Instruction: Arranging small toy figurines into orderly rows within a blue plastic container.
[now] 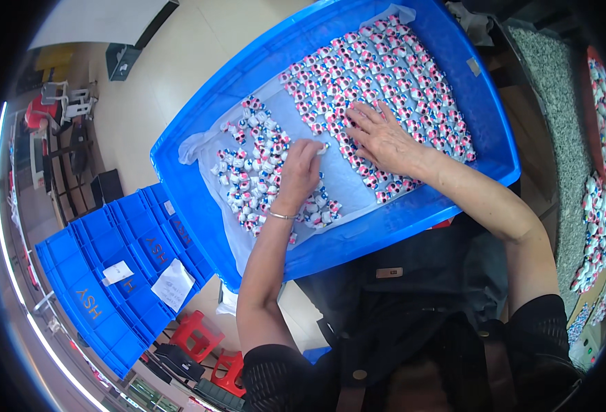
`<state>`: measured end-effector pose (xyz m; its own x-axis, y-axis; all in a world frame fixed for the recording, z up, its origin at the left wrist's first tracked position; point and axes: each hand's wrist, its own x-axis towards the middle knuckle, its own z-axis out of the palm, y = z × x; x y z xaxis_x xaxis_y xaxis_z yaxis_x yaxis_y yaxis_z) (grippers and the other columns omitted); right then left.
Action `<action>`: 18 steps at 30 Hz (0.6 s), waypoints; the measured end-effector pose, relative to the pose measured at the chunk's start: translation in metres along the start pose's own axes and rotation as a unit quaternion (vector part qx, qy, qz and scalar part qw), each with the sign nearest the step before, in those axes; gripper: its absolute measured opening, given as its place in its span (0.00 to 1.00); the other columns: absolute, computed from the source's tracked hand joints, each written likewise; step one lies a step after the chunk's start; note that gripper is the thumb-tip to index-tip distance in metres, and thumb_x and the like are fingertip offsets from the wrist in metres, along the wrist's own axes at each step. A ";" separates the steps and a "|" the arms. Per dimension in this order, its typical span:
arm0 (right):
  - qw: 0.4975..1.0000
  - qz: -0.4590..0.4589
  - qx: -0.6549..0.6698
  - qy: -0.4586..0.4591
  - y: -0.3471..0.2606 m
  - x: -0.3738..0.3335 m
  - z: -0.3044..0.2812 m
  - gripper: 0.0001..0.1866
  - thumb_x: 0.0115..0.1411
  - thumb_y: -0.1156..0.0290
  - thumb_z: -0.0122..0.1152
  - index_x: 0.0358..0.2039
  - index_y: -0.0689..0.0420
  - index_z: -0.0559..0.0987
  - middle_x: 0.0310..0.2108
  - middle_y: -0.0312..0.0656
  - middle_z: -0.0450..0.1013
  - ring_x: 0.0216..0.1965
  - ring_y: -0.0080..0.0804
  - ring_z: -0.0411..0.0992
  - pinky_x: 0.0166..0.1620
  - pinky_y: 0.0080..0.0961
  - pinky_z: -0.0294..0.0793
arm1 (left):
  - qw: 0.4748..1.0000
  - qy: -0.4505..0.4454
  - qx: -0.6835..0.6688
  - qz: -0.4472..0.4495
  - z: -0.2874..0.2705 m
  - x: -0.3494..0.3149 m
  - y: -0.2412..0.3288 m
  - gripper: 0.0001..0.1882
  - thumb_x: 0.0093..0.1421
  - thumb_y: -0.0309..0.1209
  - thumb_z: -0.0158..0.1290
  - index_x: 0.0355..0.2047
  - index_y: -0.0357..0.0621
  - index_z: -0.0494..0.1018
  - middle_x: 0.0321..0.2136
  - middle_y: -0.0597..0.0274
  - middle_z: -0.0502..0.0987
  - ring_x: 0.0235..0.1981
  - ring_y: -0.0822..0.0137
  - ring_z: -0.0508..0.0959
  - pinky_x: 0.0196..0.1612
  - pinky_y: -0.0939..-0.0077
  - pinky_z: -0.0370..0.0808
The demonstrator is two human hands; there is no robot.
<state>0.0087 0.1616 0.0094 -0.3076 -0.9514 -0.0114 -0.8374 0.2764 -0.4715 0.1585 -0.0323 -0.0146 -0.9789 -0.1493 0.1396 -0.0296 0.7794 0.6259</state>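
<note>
A large blue plastic tub point(213, 113) lined with white sheeting point(344, 185) is in front of me. On its right side, small painted figure pieces point(399, 75) in white, pink and blue with dark spots lie in close, even rows. A loose heap of the same pieces point(251, 161) covers part of the left side. My left hand point(303, 168) is at the heap's right edge, fingers pinched around one small piece whose tip shows at the fingertips. Fingers spread, my right hand point(385, 144) rests flat on the left part of the rows.
Stacked blue crates point(104, 268) with paper slips stand left of the tub, red stools point(196, 334) below them. To the right runs a speckled grey surface point(546, 103); beyond it lie more painted pieces point(601, 213). The tub's near wall is close to my body.
</note>
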 end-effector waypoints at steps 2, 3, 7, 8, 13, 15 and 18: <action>1.000 -0.001 0.000 0.002 -0.001 -0.001 0.001 0.23 0.57 0.66 0.62 0.53 0.58 0.73 0.64 0.50 0.59 0.69 0.47 0.50 0.66 0.58 0.50 | 1.000 0.006 -0.010 -0.003 0.004 0.007 0.002 0.14 0.50 0.15 0.53 0.38 0.39 0.72 0.35 0.51 0.72 0.39 0.50 0.74 0.42 0.62 0.73; 1.000 -0.001 0.001 0.004 -0.001 -0.001 0.001 0.23 0.57 0.67 0.63 0.53 0.57 0.73 0.64 0.50 0.59 0.69 0.47 0.50 0.66 0.58 0.50 | 1.000 0.007 -0.011 -0.003 0.004 0.010 0.002 0.14 0.50 0.15 0.53 0.38 0.39 0.72 0.35 0.51 0.72 0.39 0.50 0.74 0.42 0.62 0.73; 1.000 0.003 0.006 0.002 -0.004 -0.001 0.000 0.23 0.56 0.68 0.63 0.53 0.57 0.73 0.64 0.50 0.59 0.68 0.47 0.51 0.66 0.57 0.50 | 0.999 0.032 0.004 -0.009 -0.005 0.013 0.008 0.13 0.50 0.17 0.56 0.37 0.40 0.72 0.34 0.53 0.72 0.36 0.52 0.74 0.40 0.64 0.72; 1.000 0.006 0.004 0.001 -0.003 -0.002 -0.001 0.23 0.56 0.68 0.63 0.53 0.58 0.73 0.64 0.50 0.59 0.68 0.47 0.51 0.66 0.57 0.50 | 0.998 0.055 0.005 -0.021 -0.009 0.012 0.010 0.12 0.50 0.18 0.58 0.36 0.40 0.72 0.32 0.55 0.72 0.34 0.55 0.75 0.36 0.66 0.73; 1.000 0.013 0.008 0.001 0.002 -0.002 -0.002 0.24 0.57 0.67 0.63 0.53 0.58 0.73 0.64 0.51 0.58 0.68 0.48 0.51 0.66 0.56 0.50 | 0.998 -0.006 0.062 -0.034 -0.031 -0.016 0.014 0.13 0.49 0.22 0.59 0.37 0.42 0.74 0.35 0.56 0.74 0.38 0.55 0.74 0.42 0.64 0.72; 1.000 0.016 -0.005 0.001 0.002 0.000 -0.001 0.23 0.57 0.68 0.63 0.53 0.58 0.73 0.64 0.50 0.58 0.68 0.48 0.51 0.66 0.57 0.50 | 0.991 -0.079 0.109 -0.016 -0.032 -0.021 0.018 0.13 0.48 0.22 0.59 0.37 0.43 0.75 0.35 0.56 0.75 0.40 0.54 0.73 0.44 0.64 0.72; 1.000 -0.020 0.003 0.021 -0.003 0.005 0.003 0.21 0.56 0.68 0.62 0.50 0.59 0.75 0.62 0.51 0.61 0.67 0.48 0.53 0.66 0.57 0.50 | 0.985 -0.114 0.133 -0.007 -0.034 -0.022 0.014 0.14 0.48 0.22 0.59 0.37 0.44 0.75 0.33 0.58 0.75 0.38 0.54 0.73 0.42 0.63 0.72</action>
<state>0.0113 0.1559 0.0081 -0.2929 -0.9551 0.0451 -0.8471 0.2373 -0.4755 0.1868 -0.0386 0.0171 -0.9971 -0.0450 -0.0621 -0.0661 0.9147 0.3988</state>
